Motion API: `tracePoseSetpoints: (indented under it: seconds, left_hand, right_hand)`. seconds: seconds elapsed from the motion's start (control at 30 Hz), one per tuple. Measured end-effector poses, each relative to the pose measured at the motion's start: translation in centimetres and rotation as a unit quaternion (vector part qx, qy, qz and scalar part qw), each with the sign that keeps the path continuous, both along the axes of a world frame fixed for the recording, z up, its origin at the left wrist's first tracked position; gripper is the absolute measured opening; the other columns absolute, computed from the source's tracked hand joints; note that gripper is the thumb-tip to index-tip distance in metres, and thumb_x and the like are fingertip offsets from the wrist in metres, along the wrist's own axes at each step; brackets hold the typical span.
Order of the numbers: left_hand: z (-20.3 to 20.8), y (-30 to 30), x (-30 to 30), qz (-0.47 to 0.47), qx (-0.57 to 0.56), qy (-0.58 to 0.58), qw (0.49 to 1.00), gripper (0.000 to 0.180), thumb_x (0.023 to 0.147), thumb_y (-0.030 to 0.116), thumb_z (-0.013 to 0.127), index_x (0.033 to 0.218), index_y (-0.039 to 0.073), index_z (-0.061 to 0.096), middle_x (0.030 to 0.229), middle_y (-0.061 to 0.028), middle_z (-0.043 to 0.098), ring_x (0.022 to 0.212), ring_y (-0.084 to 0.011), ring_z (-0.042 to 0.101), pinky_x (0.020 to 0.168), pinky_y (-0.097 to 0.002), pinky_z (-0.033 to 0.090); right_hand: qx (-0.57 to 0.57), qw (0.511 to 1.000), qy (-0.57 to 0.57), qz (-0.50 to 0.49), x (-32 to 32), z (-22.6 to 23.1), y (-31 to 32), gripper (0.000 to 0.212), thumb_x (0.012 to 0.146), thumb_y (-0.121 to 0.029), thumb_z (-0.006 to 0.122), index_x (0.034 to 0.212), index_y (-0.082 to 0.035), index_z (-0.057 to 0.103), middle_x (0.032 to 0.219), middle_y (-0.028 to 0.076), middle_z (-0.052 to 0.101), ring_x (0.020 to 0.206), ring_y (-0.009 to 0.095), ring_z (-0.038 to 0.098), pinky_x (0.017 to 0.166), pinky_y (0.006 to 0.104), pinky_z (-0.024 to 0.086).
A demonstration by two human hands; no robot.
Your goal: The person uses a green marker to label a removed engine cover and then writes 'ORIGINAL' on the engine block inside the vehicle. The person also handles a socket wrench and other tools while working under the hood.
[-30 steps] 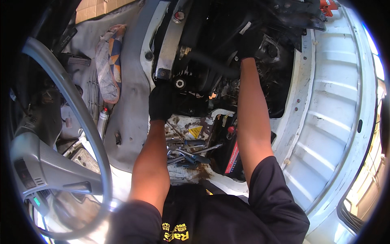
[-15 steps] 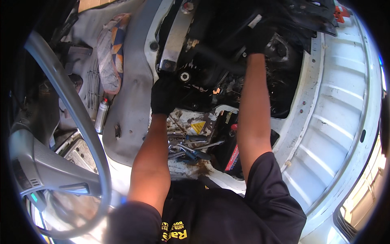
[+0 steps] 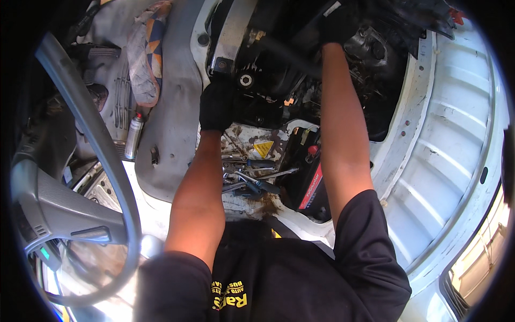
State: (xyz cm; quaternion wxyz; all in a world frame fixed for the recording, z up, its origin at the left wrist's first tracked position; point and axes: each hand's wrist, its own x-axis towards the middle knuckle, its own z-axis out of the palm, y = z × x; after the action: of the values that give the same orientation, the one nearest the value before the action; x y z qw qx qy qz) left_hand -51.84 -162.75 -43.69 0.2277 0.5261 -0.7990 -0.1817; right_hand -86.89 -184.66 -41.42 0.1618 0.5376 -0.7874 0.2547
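Observation:
Both my hands wear black gloves and reach into an opened engine bay. My left hand (image 3: 218, 104) rests at the bay's left edge, just below a metal bar (image 3: 224, 53). It looks rounded and closed, but what its fingers grip is hidden. A round metal fitting (image 3: 245, 80) sits just right of that hand. My right hand (image 3: 339, 26) is deep in the far side of the bay, next to a dark part bearing a pale strip (image 3: 332, 8). Black glove against black parts hides its fingers. A dark hose (image 3: 289, 56) runs between the two hands.
Several hand tools (image 3: 252, 180) lie on the dirty ledge nearer me, by a yellow warning sticker (image 3: 263, 148). A battery (image 3: 311, 188) stands right of them. At left are a steering wheel (image 3: 91, 123), a spray can (image 3: 134, 137) and a patterned cloth (image 3: 145, 59). Ribbed white metal (image 3: 434, 145) borders the right.
The view has tilted, so the bay and tools sit higher in the picture. My right hand has moved slightly farther into the bay. My left hand keeps its place by the metal bar.

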Motion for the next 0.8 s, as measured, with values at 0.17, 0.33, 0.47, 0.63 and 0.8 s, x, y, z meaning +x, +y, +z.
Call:
tracePoseSetpoints:
  seconds: [0.17, 0.33, 0.47, 0.63, 0.8]
  left_hand:
    - [0.7, -0.5, -0.5, -0.011, -0.06, 0.033, 0.998, 0.021, 0.086, 0.018, 0.068, 0.104, 0.009, 0.069, 0.105, -0.0142, 0.068, 0.099, -0.0366, 0.065, 0.086, -0.049, 0.052]
    - [3.2, -1.0, -1.5, 0.008, 0.031, 0.016, 0.999, 0.02, 0.086, 0.019, 0.069, 0.103, 0.009, 0.069, 0.102, -0.0142, 0.067, 0.097, -0.0365, 0.065, 0.083, -0.0488, 0.052]
    - [3.1, -0.6, -0.9, -0.007, 0.021, 0.011, 1.0, 0.02, 0.084, 0.019, 0.071, 0.101, 0.009, 0.069, 0.1, -0.014, 0.067, 0.095, -0.0367, 0.065, 0.082, -0.049, 0.052]
    - [3.0, -0.6, -0.9, 0.007, -0.016, 0.017, 1.0, 0.017, 0.085, 0.021, 0.071, 0.097, 0.009, 0.068, 0.097, -0.0136, 0.067, 0.094, -0.0362, 0.065, 0.081, -0.049, 0.052]
    - [2.4, -0.7, -1.1, -0.004, 0.009, -0.028, 1.0, 0.014, 0.085, 0.021, 0.07, 0.095, 0.01, 0.068, 0.096, -0.0127, 0.066, 0.093, -0.0354, 0.065, 0.082, -0.0488, 0.051]
  right_hand:
    - [0.005, 0.998, 0.047, 0.034, -0.1, 0.9, -0.4, 0.033, 0.092, -0.02, 0.062, 0.115, 0.003, 0.066, 0.084, 0.013, 0.071, 0.074, 0.032, 0.071, 0.067, 0.0455, 0.054]
    - [-0.015, 0.988, 0.136, 0.07, -0.6, 0.4, 0.5, 0.036, 0.09, -0.018, 0.063, 0.118, 0.004, 0.065, 0.08, 0.013, 0.07, 0.072, 0.032, 0.07, 0.066, 0.0461, 0.053]
    - [0.015, 0.998, 0.01, 0.059, 0.7, 1.7, 2.5, 0.041, 0.088, -0.017, 0.065, 0.122, 0.003, 0.057, 0.089, 0.018, 0.072, 0.081, 0.037, 0.071, 0.074, 0.0517, 0.052]
    - [0.055, 0.998, 0.004, 0.031, 3.8, 3.5, 2.7, 0.066, 0.09, -0.016, 0.061, 0.148, 0.008, 0.043, 0.092, 0.021, 0.072, 0.081, 0.04, 0.07, 0.075, 0.0514, 0.053]
    - [-0.056, 0.996, 0.009, 0.071, 5.3, 1.1, 0.4, 0.059, 0.093, -0.016, 0.056, 0.148, 0.004, 0.047, 0.119, 0.027, 0.068, 0.104, 0.042, 0.068, 0.093, 0.0526, 0.052]
